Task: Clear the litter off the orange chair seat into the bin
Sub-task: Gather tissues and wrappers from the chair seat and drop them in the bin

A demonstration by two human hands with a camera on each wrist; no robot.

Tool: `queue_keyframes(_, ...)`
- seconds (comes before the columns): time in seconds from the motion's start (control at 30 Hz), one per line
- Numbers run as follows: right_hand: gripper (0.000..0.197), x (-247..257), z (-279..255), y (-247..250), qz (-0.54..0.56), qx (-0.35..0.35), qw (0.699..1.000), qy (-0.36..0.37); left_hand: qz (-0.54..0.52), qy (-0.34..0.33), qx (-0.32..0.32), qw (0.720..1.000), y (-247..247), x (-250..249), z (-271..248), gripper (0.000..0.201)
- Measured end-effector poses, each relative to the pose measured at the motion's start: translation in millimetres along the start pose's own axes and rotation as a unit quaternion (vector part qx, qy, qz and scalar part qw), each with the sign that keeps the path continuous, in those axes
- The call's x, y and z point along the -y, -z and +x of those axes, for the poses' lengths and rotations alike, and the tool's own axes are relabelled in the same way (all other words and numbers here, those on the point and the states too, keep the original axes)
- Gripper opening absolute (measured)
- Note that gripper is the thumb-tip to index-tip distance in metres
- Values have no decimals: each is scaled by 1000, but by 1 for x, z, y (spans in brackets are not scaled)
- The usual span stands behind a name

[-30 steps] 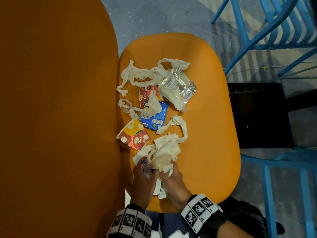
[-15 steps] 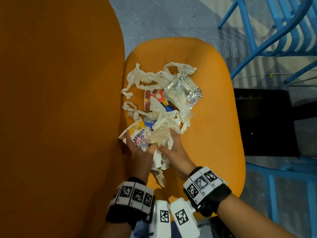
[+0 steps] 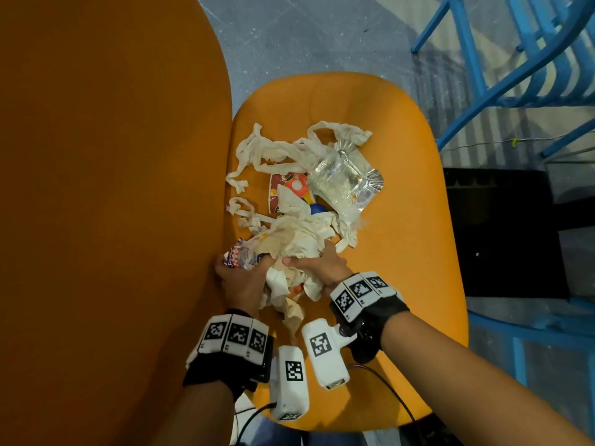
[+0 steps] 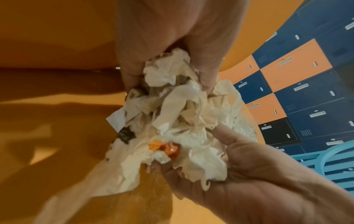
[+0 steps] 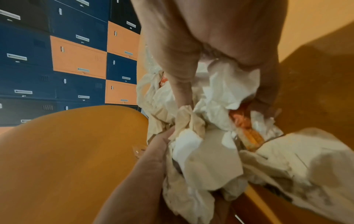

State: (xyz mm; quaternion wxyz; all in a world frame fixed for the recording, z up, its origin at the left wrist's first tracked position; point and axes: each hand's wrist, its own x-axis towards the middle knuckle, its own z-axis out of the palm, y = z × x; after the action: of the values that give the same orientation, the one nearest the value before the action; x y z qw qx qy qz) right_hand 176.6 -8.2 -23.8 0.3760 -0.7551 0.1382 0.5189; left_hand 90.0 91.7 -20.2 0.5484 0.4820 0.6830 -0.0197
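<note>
So far I've got my left hand (image 3: 240,280) and right hand (image 3: 317,267) curled into one bunched wad of tissue (image 3: 291,249) near the front of the orange seat (image 3: 402,252) — nothing binned yet. Beyond it, twisted tissue strips (image 3: 273,152), a printed wrapper (image 3: 289,188) and a crumpled clear tray (image 3: 341,178) lie loose. I'd guess the black bin (image 3: 502,233) waits right of the seat.

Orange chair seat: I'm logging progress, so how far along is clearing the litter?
Nothing looks binned. In hand: the left hand and right hand grip a wad of crumpled tissue on the orange chair seat. Left: twisted tissue strips, clear plastic wrapper and printed carton.
</note>
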Motion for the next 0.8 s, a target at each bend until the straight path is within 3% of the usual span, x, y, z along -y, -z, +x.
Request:
queue_keyframes(0.1,115,4,3,-3,0,-11,1000,13,56,8,-16,998,2,-5,-6,88)
queue_keyframes(0.23,116,2,5,-3,96,7,995,12,71,9,-9,997,-5,-2,-9,93)
queue_keyframes(0.4,112,5,9,9,158,50,986,2,1,-35,16,999,-12,4,-4,91)
queue_keyframes(0.47,99,6,11,12,166,79,983,27,-10,-48,27,998,-12,3,-5,92)
queue_keyframes(0.53,74,6,8,11,156,111,980,59,-7,-52,32,998,-13,3,-6,95)
queue_keyframes(0.6,66,3,6,10,171,120,975,76,-26,-51,41,998,-13,4,-7,82)
queue_keyframes(0.7,78,-6,4,9,203,121,968,80,-22,-30,74,997,-12,4,-9,48)
queue_keyframes(0.77,94,-14,-1,10,209,116,968,73,-19,-31,79,996,-11,4,-15,50)
queue_keyframes(0.8,92,-17,-9,12,213,116,967,70,-19,-40,78,996,-10,5,-18,60)
